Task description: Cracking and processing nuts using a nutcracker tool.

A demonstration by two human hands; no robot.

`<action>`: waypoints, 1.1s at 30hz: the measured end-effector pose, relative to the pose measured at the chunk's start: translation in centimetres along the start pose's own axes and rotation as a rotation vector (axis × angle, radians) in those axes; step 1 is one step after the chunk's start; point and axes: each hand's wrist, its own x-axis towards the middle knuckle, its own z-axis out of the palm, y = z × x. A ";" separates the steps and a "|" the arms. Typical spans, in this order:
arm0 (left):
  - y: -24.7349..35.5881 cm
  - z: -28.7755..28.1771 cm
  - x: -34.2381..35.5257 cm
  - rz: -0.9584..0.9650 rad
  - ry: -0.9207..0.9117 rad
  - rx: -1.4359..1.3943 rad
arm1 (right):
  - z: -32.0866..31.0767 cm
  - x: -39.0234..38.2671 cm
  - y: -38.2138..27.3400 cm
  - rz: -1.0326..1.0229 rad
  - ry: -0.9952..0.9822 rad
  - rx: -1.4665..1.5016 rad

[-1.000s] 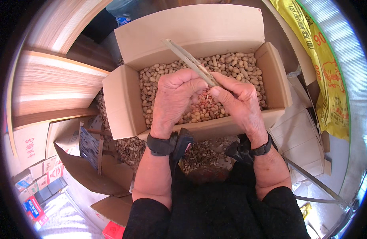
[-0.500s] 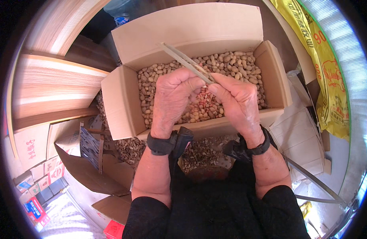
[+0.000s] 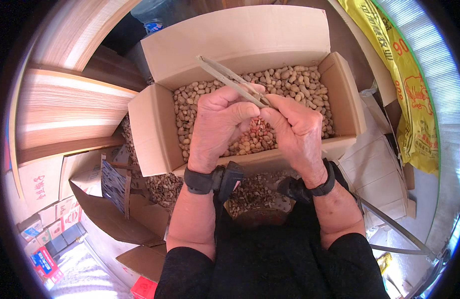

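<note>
My left hand (image 3: 214,124) is closed around a pair of thin bamboo tongs (image 3: 216,70), two pale strips slanting up and left from my fingers. My right hand (image 3: 298,127) meets it at the near end of the tongs, thumb and fingers pinched together. Whatever sits in that pinch is hidden. Both hands are above an open cardboard box (image 3: 235,42) filled with unshelled peanuts (image 3: 302,84). Below and between my hands, reddish shelled kernels (image 3: 260,130) lie in a patch on top of the peanuts.
Broken peanut shells (image 3: 252,193) litter the floor between the box and my body. Wooden panels (image 3: 75,114) stand at the left, above an open carton (image 3: 115,214). To the right are flattened cardboard (image 3: 374,169), a yellow sack (image 3: 417,99) and a metal bar (image 3: 394,224).
The tongs' two strips stand wider apart than before. My left fingers have shifted slightly on them, while both hands stay at nearly the same place over the box.
</note>
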 end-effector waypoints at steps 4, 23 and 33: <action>-0.3 -0.1 -0.2 0.006 -0.002 -0.010 | 0.4 -0.1 -0.1 -0.078 0.045 0.012; -0.2 -0.1 0.0 0.076 0.115 0.166 | 0.6 0.0 0.5 -0.070 0.047 -0.063; -0.7 -0.1 -0.1 -0.106 0.071 -0.032 | 0.5 0.1 1.1 0.042 0.064 0.187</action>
